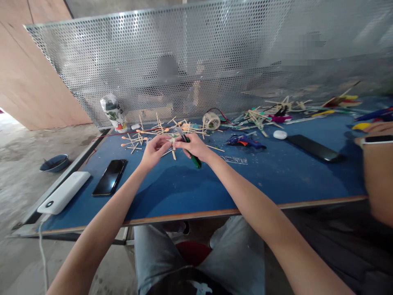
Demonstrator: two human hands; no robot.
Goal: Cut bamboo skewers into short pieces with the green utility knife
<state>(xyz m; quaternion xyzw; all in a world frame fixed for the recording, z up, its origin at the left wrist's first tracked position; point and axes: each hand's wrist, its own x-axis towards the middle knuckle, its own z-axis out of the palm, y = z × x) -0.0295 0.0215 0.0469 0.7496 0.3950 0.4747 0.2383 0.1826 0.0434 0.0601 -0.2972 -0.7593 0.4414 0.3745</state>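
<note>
My right hand (195,146) is closed around a utility knife with a green handle (196,161). The knife's blade (180,132) points up and toward the left. Close beside it, my left hand (154,150) pinches a small piece made of thin wooden sticks (174,154). Fingers partly hide that piece, and whether the blade touches it is unclear. Behind both hands lie more joined wooden sticks (158,128), some with orange tips. A clear ruler (236,160) rests on the blue table (184,192) to the right of my right hand.
A blue glue gun (245,141), a tape roll (211,121) and more stick bundles (258,119) lie toward the back. At left are a phone (109,177), a white power bank (65,192) and a cup (113,112). Another person's arm (379,172) rests at the right, near a black phone (315,147).
</note>
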